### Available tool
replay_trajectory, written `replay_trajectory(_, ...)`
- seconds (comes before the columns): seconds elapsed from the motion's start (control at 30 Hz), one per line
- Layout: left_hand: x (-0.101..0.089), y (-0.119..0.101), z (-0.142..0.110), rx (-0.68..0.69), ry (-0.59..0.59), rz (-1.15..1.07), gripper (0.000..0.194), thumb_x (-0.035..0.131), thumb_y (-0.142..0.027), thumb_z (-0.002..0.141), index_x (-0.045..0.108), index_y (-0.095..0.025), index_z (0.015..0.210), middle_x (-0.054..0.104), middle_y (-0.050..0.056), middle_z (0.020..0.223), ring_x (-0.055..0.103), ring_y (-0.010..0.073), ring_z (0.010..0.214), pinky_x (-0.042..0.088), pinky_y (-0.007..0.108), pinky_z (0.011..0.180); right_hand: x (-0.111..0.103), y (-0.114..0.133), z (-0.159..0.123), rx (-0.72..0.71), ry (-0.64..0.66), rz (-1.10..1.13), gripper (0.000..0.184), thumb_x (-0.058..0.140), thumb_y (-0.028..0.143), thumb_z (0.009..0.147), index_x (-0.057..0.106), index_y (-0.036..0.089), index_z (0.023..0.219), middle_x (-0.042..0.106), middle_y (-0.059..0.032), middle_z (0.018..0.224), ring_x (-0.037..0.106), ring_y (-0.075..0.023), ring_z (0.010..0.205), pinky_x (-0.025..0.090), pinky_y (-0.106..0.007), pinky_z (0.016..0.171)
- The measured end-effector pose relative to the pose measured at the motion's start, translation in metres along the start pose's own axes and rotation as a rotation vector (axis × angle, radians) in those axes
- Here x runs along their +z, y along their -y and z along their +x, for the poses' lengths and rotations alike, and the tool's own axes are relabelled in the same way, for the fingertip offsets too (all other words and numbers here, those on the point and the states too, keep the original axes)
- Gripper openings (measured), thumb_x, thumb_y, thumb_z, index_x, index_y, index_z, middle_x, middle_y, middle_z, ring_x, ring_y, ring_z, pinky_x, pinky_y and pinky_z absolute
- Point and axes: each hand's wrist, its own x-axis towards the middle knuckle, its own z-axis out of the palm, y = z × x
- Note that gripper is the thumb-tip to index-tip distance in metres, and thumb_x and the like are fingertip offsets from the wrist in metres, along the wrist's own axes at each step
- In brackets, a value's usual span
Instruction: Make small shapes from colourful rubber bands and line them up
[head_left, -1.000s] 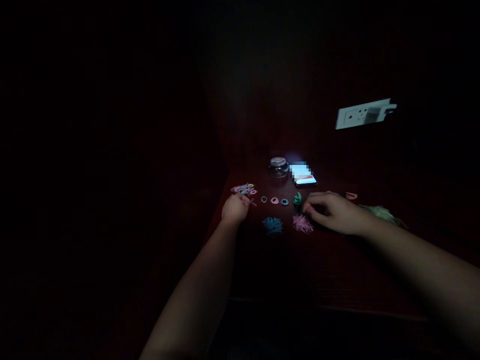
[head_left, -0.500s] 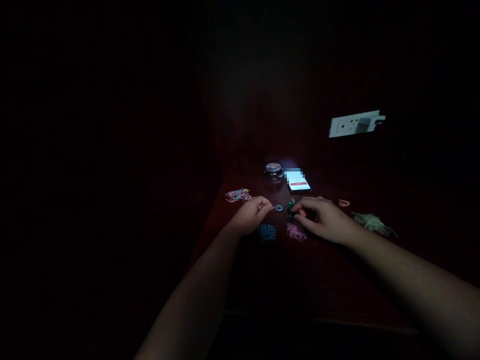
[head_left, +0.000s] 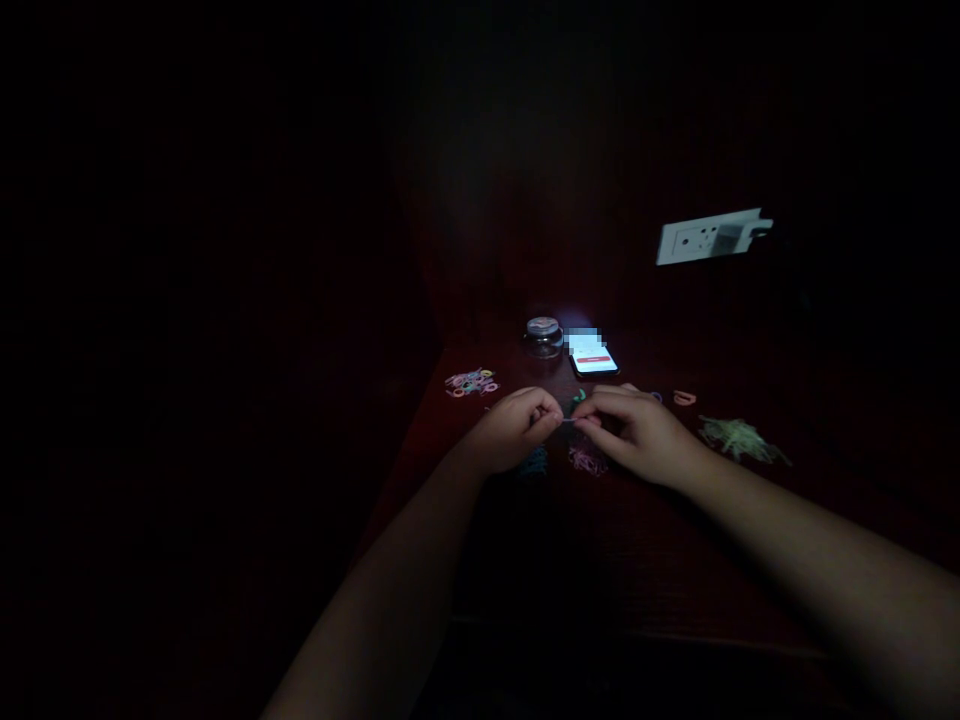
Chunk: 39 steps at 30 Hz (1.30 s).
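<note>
My left hand (head_left: 521, 430) is closed in a pinch, with a thin pale rubber band (head_left: 568, 420) at its fingertips. The band runs taut across a narrow gap to my right hand (head_left: 630, 430), whose thumb and forefinger are pinched at its other end. Just beyond the right fingertips lies a green piece (head_left: 579, 396), partly hidden. Below the hands are a heap of blue bands (head_left: 535, 460) and one of pink bands (head_left: 587, 458), each partly covered.
A mixed heap of coloured bands (head_left: 471, 382) lies at left, pale green bands (head_left: 741, 439) at right, near an orange piece (head_left: 684, 398). Behind stand a lidded clear jar (head_left: 543, 340) and a lit phone (head_left: 594, 352). A socket (head_left: 709, 238) with a plug is on the wall.
My hands have come together, the left one moving right. A band is now stretched between them; the small blue ring that hung from the left fingertips is no longer visible.
</note>
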Motion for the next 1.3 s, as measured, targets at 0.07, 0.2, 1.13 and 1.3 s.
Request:
replay_trajectory(0.07, -0.0006, -0.0007, 0.0000, 0.000, 0.005, -0.008, 0.017, 0.046, -0.029, 0.091, 0.057, -0.016, 0.086, 0.057, 0.002, 0.084, 0.051, 0.0136, 0.075, 0.041, 0.026, 0.069, 0.0001, 0.0000, -0.0001, 0.007, -0.002, -0.001, 0.013, 0.055, 0.026, 0.089, 0.065, 0.019, 0.084, 0.058, 0.0002, 0.070, 0.054, -0.0151, 0.069, 0.039, -0.032, 0.073)
replay_trajectory(0.2, -0.0027, -0.0031, -0.0004, -0.027, 0.023, -0.017, 0.019, 0.045, -0.031, 0.092, 0.057, -0.017, 0.086, 0.058, 0.003, 0.084, 0.052, 0.0144, 0.077, 0.042, 0.027, 0.071, 0.0001, -0.0019, -0.0009, 0.021, 0.006, 0.008, 0.014, 0.055, 0.026, 0.089, 0.066, 0.020, 0.084, 0.060, -0.0009, 0.071, 0.055, -0.0157, 0.070, 0.040, -0.032, 0.074)
replay_trajectory(1.13, 0.0019, -0.0035, -0.0002, -0.116, 0.096, -0.107, 0.014, 0.058, -0.029, 0.083, 0.059, -0.015, 0.082, 0.057, 0.001, 0.079, 0.050, 0.0098, 0.066, 0.041, 0.021, 0.060, 0.0024, -0.0017, 0.0000, 0.097, 0.045, 0.082, 0.014, 0.054, 0.025, 0.087, 0.062, 0.019, 0.078, 0.056, 0.0009, 0.065, 0.051, -0.0136, 0.062, 0.040, -0.028, 0.064)
replay_trajectory(1.3, 0.0036, -0.0032, -0.0018, -0.122, 0.122, -0.216, 0.018, 0.059, -0.031, 0.083, 0.062, -0.014, 0.090, 0.059, 0.001, 0.078, 0.050, 0.0087, 0.065, 0.041, 0.020, 0.058, 0.0027, -0.0016, 0.0004, 0.096, 0.052, 0.070, 0.012, 0.055, 0.024, 0.086, 0.062, 0.019, 0.079, 0.057, 0.0010, 0.066, 0.052, -0.0136, 0.063, 0.040, -0.028, 0.064)
